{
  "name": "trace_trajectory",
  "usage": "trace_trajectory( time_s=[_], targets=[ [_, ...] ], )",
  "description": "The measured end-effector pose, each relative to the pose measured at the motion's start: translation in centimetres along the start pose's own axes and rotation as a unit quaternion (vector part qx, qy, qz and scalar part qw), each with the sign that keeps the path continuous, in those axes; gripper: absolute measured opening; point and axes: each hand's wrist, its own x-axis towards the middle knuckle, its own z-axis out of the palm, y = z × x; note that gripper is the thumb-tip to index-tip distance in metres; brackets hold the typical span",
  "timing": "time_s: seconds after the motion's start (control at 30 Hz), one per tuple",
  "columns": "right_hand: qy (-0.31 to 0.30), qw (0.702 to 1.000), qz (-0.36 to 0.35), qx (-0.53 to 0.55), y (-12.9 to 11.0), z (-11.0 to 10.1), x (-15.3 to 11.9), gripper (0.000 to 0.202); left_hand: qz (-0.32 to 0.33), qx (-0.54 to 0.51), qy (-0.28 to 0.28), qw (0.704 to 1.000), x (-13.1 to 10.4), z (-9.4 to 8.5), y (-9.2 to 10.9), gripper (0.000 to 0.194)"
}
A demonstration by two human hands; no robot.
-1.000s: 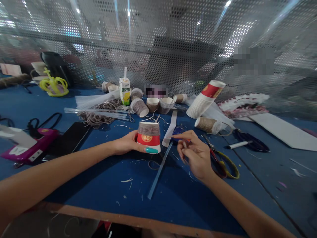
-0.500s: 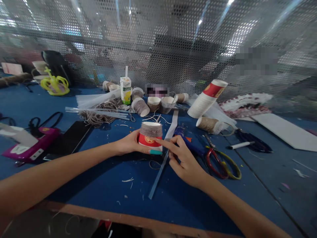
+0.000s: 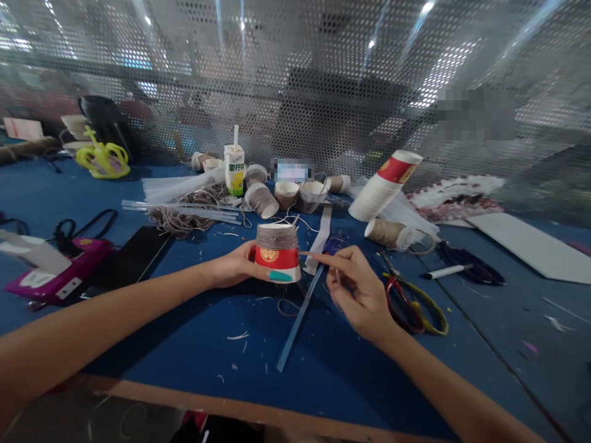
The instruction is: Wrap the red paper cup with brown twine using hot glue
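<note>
Gripping gray-yarn-wound, red-and-white paper cup (image 3: 282,253) at its left: left hand (image 3: 237,264); right hand (image 3: 362,292), half-open, empty, points just beside it.

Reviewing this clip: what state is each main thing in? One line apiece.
Left hand: gripping the cup
Cup: partly wrapped in cord
Right hand: index finger extended toward the cup
Drink carton: upright, straw in
Cup stack: nested, leaning
Scissors: lying down, blade opening unclear
Pen: lying down
Grey cord pile: loose, tangled

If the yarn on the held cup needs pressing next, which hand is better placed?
Probably the right hand: it appears empty and points toward the cup, while the left hand grips that cup.
</note>
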Motion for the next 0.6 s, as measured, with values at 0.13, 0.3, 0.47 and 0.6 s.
trace_trajectory(
  time_s=[0.13,0.3,0.47,0.6],
  targets=[
    [-0.011,0.998,0.012,0.066,0.0,0.0,-0.1,0.036,0.000,-0.005,-0.019,1.000,0.0,-0.4,-0.1,0.062],
    [-0.146,0.985,-0.003,0.092,-0.8,0.6,-0.1,0.039,0.012,0.014,-0.042,0.999,0.0,-0.5,-0.2,0.059],
    [-0.185,0.980,-0.016,0.068,-1.2,0.7,-0.2,0.046,0.017,0.051,-0.039,0.998,0.1,-0.1,-0.1,0.055],
    [-0.183,0.979,-0.012,0.085,-1.3,0.6,-0.2,0.044,0.036,0.024,-0.021,0.999,0.2,-0.2,-0.3,0.060]
  ],
)
